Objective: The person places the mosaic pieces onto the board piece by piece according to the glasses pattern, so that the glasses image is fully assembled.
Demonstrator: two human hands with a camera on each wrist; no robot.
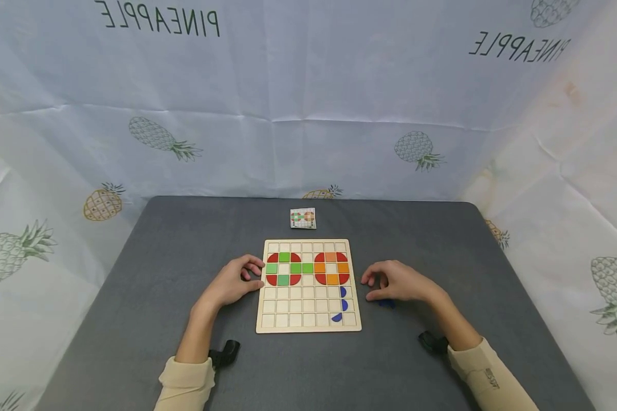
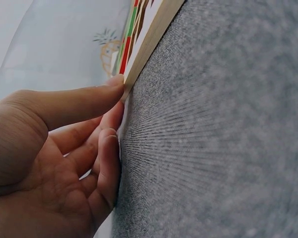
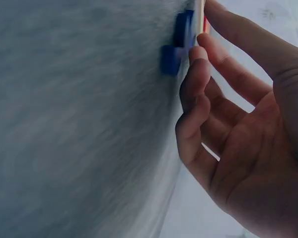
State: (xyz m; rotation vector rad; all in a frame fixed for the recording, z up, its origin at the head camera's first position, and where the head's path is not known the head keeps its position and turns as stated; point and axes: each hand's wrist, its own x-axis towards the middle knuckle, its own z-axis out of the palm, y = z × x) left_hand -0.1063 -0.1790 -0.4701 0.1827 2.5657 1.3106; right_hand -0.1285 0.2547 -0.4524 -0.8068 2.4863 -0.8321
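A light wooden grid board [image 1: 308, 323] lies flat on the dark table, with red, green and orange pieces forming two rounded shapes in its upper rows. Several blue half-round pieces [image 1: 344, 305] lie in cells at its lower right. My left hand [image 1: 235, 279] rests at the board's left edge; in the left wrist view its thumb [image 2: 89, 101] touches the rim and the other fingers bend loosely below. Off the right edge, my right hand [image 1: 402, 281] hovers low with loosely bent fingers and nothing visible between them. Loose blue pieces [image 1: 387, 303] lie partly hidden beneath it.
A small card [image 1: 303, 218] printed with a coloured pattern lies beyond the board. Black wrist-camera mounts [image 1: 225, 354] sit at both forearms. Behind the grey table [image 1: 211, 222] hangs a pale cloth [image 1: 298, 74] with pineapple prints.
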